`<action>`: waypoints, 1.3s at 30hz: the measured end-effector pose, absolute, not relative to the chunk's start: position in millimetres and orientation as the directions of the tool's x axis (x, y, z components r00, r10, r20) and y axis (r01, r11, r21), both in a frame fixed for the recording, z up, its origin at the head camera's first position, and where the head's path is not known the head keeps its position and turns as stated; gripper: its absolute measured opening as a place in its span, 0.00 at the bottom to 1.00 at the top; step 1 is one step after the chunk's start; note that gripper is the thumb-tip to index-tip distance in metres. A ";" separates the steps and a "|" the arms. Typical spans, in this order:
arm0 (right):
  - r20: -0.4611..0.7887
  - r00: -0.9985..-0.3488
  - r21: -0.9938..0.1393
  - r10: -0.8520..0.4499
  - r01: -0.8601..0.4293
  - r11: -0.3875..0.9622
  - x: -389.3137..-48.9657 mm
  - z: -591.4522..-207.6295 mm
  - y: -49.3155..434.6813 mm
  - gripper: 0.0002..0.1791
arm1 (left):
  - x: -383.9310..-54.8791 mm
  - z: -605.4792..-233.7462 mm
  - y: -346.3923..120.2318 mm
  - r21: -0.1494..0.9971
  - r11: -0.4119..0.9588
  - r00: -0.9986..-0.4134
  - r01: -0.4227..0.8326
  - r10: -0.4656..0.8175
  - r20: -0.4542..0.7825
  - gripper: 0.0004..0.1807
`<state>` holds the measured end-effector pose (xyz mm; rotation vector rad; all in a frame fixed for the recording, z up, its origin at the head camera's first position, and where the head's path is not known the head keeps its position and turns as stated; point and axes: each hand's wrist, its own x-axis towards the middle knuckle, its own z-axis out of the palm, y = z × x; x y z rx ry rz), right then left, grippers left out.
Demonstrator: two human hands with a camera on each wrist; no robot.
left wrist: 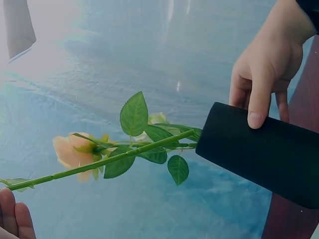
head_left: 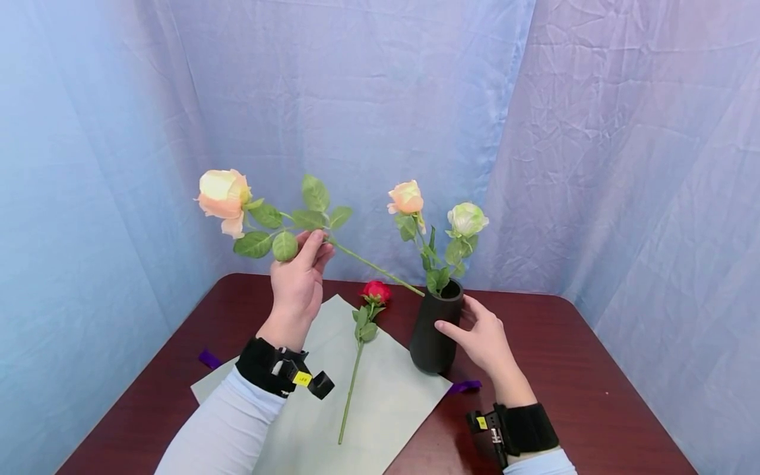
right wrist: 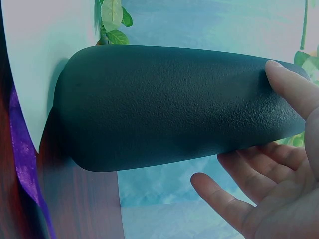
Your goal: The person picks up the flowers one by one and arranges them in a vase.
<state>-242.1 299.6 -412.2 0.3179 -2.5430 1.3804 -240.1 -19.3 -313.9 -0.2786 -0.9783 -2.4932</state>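
My left hand (head_left: 299, 280) pinches the green stem of a peach rose (head_left: 224, 194) just below its leaves, the bloom pointing left. The stem slants down to the right, and its cut end is close to the rim of a black vase (head_left: 432, 336). My right hand (head_left: 483, 335) grips the vase near the top, its thumb (right wrist: 289, 82) on one side and fingers on the other. In the vase stand a second peach rose (head_left: 406, 198) and a pale green rose (head_left: 467, 219). The left wrist view shows the held stem (left wrist: 99, 163) crossing in front of them.
A red rose (head_left: 376, 291) lies on a pale wrapping sheet (head_left: 297, 422), its stem toward me. Purple ribbon (head_left: 465, 386) shows at the sheet's right corner, with more purple at the left. Blue cloth (head_left: 356, 99) hangs behind the dark wooden table (head_left: 570, 369).
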 end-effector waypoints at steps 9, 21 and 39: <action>0.320 -0.944 -0.789 -0.079 -0.311 0.530 -243.1 -413.8 301.2 0.47 | -240.9 -309.8 -14.2 0.587 -0.642 -0.869 0.493 -0.335 0.364 0.02; 0.320 -0.944 -0.788 -0.085 -0.315 0.529 -243.5 -414.2 302.0 0.47 | -242.0 -308.1 -3.7 0.616 -0.617 -0.871 0.490 -0.326 0.367 0.03; 0.316 -0.945 -0.792 -0.091 -0.315 0.524 -243.9 -413.5 302.0 0.46 | -250.1 -305.9 4.3 0.653 -0.572 -0.868 0.497 -0.314 0.386 0.08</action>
